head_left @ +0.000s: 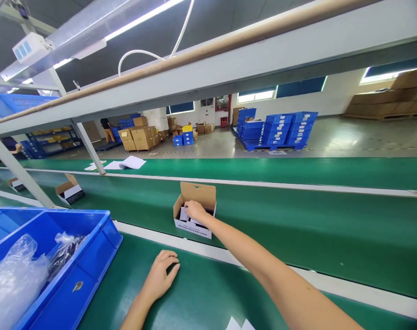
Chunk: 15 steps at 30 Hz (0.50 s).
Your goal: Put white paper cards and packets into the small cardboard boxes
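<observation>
On the green belt stands a small cardboard box (194, 229) with a white printed front and its brown lid raised. My right hand (194, 211) reaches into it, fingers bent down and closed at a white piece of paper (183, 214). Dark contents show beside the paper, but the hand covers most of the inside. My left hand (162, 272) rests on the green bench in front of the belt, holding nothing, with thumb and fingers apart and slightly curled. White folded papers (239, 324) lie at the bottom edge of the view.
Left of my left hand is a blue plastic bin (91, 256) holding clear plastic bags (19, 270). Another open box (70, 189) stands farther left on the belt. Loose papers (131, 162) lie on the far ledge. A metal frame beam (208, 75) crosses overhead, with a post (90, 146) on the left.
</observation>
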Motion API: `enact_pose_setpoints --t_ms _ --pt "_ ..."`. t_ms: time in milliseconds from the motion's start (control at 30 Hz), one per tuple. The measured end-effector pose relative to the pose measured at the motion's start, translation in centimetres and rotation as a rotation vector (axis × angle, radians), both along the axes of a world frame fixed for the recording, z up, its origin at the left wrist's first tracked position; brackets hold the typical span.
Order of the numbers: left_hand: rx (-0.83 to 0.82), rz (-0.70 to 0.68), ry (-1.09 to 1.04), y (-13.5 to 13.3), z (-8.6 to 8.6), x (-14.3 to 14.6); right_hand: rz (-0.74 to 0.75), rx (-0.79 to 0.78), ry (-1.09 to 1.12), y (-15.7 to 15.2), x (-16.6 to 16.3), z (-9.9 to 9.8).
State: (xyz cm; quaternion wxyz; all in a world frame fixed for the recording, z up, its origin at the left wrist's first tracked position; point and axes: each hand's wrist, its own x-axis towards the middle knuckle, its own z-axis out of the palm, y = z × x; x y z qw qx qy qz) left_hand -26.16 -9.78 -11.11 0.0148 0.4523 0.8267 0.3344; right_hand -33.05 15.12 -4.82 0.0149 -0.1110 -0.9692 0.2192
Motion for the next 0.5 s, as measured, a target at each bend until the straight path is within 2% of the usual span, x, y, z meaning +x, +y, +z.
enact_pose_setpoints --t_ms 167,333,433,500 --pt "-0.020 -0.005 0.009 0.1 -0.3 -0.3 0.071 0.210 -0.090 1.0 1.8 0.3" --pt "-0.023 -0.010 0.030 0.0 -0.9 -0.5 0.144 0.352 -0.089 1.5 4.8 2.1" --pt "-0.012 -0.006 0.051 -0.2 -1.2 -0.6 0.212 0.391 0.010 2.0 9.1 4.0" --pt "0.001 -0.008 0.063 -0.3 -1.3 -0.9 0.254 0.387 0.061 2.9 13.4 5.2"
